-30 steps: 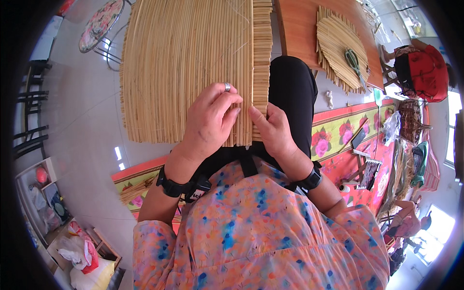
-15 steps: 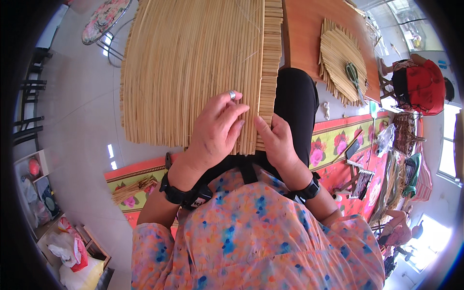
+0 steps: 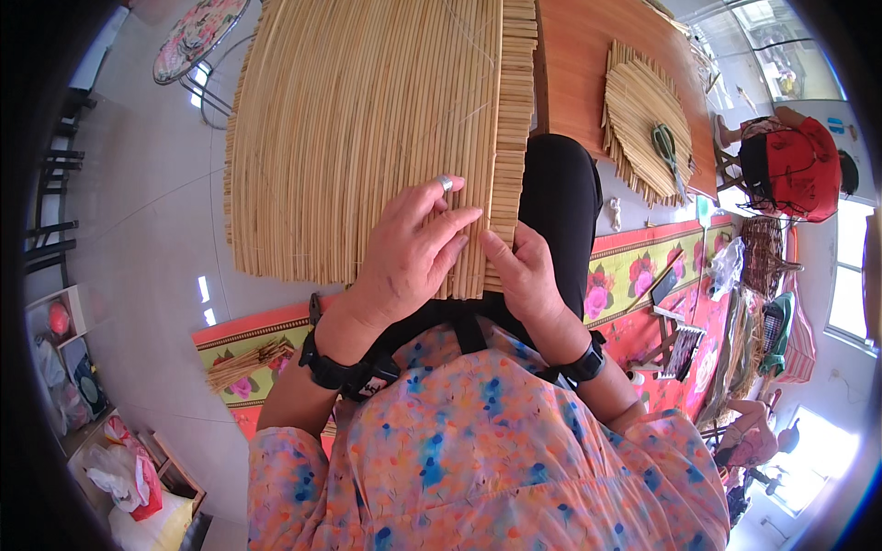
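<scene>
A large mat of straw-coloured stalks (image 3: pixel 340 138) laid side by side rests across my lap, its lower end near my waist. One long stalk (image 3: pixel 497 101) runs lengthwise near its right side, beside a strip of short crosswise stalk ends (image 3: pixel 514 110). My left hand (image 3: pixel 409 243), a ring on one finger, lies on the mat with fingers apart, the index stretched toward the right thumb. At the lower right corner, my right hand (image 3: pixel 528 271) grips the mat's edge, thumb on top; its other fingers are partly hidden. Thin loose threads show on the mat's surface.
To the right, a brown table (image 3: pixel 574 64) bears a smaller stalk piece (image 3: pixel 634 110) with green-handled scissors (image 3: pixel 665 145) on it. A floral rug (image 3: pixel 634 275) covers floor beside me. A person in red (image 3: pixel 795 170) sits beyond. A stalk bundle (image 3: pixel 248 363) lies left.
My left index finger has shifted slightly right, and my right thumb slightly left and down, bringing them closer together. The mat has barely moved.
</scene>
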`<state>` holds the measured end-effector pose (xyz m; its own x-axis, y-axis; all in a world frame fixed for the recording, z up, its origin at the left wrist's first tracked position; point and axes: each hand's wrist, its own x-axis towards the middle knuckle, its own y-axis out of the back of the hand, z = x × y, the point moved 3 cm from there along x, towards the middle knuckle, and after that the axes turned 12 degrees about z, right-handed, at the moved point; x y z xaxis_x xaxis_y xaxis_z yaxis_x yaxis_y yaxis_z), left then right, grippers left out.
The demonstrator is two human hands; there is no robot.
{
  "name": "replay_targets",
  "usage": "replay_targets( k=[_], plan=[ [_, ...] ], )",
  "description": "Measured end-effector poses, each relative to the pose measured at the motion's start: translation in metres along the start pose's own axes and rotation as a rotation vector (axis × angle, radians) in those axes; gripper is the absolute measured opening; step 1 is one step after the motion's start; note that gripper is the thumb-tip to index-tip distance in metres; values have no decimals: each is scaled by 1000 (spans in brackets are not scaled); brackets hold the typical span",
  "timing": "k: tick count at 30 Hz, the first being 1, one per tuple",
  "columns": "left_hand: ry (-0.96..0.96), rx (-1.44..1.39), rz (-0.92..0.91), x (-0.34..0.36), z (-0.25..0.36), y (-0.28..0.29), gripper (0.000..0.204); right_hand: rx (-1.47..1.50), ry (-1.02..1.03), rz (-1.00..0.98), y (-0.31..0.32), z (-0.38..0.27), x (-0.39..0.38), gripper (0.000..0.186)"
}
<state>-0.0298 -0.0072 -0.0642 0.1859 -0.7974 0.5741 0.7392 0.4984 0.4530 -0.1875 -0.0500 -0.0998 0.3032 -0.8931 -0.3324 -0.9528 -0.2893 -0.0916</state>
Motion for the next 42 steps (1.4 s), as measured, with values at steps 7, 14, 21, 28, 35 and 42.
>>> replay_targets(
  k=[7,14,21,28,35,42],
  plan=[
    [-160,95,18,16,3,2,18,-8,-15,-10,-2,-4,-1,18],
    [-506,158,-194,36,6,-2,11,-321,99,38,2,-12,-1,24],
    [-706,41,-203,44,-1,-11,9,-395,144,114,5,-6,0,26],
    [-775,-13,-148,43,2,-13,8,-283,145,148,2,-12,-5,19],
    [-767,-51,-70,37,-2,-5,10,-417,180,130,3,-16,-3,16],
    [-142,183,651,26,-66,151,23,-121,55,160,3,0,-2,16]
  ],
)
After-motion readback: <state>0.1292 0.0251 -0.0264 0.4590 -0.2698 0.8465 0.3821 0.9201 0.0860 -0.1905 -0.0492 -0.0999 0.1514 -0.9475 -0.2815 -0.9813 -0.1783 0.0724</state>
